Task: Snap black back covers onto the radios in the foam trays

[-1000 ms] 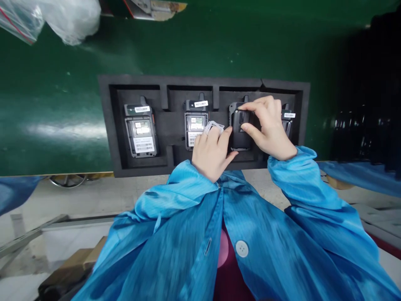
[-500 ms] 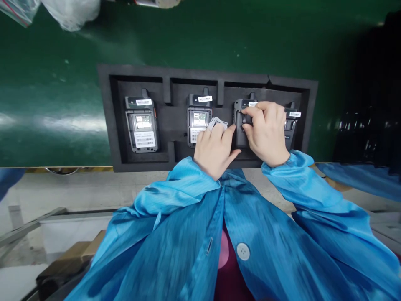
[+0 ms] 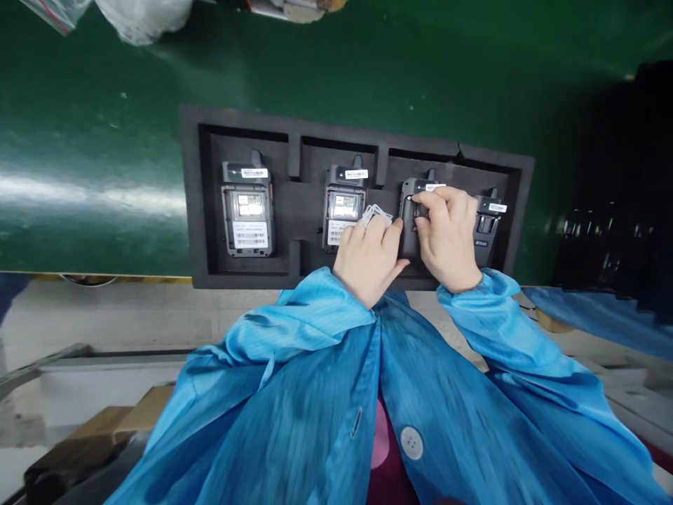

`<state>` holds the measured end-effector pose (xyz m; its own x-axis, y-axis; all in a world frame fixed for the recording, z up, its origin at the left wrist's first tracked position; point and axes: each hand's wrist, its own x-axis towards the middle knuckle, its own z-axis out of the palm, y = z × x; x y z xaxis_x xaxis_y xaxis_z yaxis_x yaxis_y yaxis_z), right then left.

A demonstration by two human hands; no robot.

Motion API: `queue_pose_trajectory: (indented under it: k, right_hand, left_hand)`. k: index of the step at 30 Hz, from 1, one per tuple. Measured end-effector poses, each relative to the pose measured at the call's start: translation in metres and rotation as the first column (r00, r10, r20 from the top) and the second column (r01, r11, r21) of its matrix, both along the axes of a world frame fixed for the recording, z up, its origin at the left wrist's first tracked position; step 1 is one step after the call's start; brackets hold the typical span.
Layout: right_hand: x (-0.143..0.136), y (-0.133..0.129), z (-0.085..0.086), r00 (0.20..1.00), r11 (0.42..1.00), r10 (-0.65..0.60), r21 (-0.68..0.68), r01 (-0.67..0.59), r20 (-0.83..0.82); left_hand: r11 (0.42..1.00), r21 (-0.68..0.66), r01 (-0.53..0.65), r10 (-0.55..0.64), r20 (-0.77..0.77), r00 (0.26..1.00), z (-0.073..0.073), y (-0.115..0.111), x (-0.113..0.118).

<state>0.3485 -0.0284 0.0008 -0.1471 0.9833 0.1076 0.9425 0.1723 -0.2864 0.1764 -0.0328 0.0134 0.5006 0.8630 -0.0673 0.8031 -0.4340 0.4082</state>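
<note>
Both hands, left hand (image 3: pixel 368 259) and right hand (image 3: pixel 446 235), grip a black handheld radio (image 3: pixel 409 224) in a foam tray (image 3: pixel 236 270) on the green worktop (image 3: pixel 105 140).

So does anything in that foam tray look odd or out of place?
Nothing looks damaged or spilled. The two left handsets lie with label-covered bays open, while the third handset, under both hands, and the fourth show closed backs.

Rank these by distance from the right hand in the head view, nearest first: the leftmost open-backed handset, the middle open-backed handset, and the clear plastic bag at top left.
From the right hand:
1. Middle open-backed handset, just left, in the foam tray's second slot.
2. Leftmost open-backed handset, in the first slot.
3. Clear plastic bag, on the green surface at top left.
</note>
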Motion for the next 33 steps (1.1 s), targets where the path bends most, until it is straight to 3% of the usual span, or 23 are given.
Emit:
queue_pose_trajectory:
  k: [4, 9, 14, 19, 26, 30, 33]
  right_hand:
    - [0.004, -0.001, 0.001, 1.0, 0.999, 0.021, 0.049, -0.02, -0.01]
    - [0.009, -0.012, 0.019, 0.999, 0.986, -0.039, 0.16, 0.043, -0.028]
    - [0.01, -0.02, 0.028, 0.993, 0.998, 0.027, 0.049, -0.033, 0.116]
    - [0.013, -0.015, 0.03, 0.991, 0.998, 0.066, -0.029, -0.063, 0.114]
    - [0.009, -0.011, 0.039, 0.98, 0.993, 0.092, -0.09, -0.077, 0.179]
    - [0.011, -0.006, 0.066, 0.981, 0.987, 0.128, -0.111, -0.112, 0.149]
    - [0.042, 0.006, 0.104, 0.995, 0.996, 0.083, 0.015, -0.084, 0.061]
  left_hand:
    - [0.999, 0.038, -0.011, 0.009, 0.053, 0.999, 0.0, -0.002, -0.007]
    - [0.998, 0.057, 0.004, -0.012, 0.131, 0.991, 0.001, -0.004, -0.02]
    - [0.998, 0.017, 0.06, -0.062, 0.153, 0.986, 0.003, -0.001, -0.02]
    - [0.992, -0.028, 0.123, -0.119, 0.122, 0.985, 0.002, 0.003, -0.016]
    - [0.986, 0.04, 0.161, -0.163, 0.071, 0.984, -0.001, 0.002, -0.018]
    - [0.975, 0.164, 0.149, -0.165, 0.088, 0.982, -0.007, 0.004, -0.024]
    - [0.987, 0.141, 0.073, -0.118, 0.345, 0.931, -0.01, 0.007, -0.031]
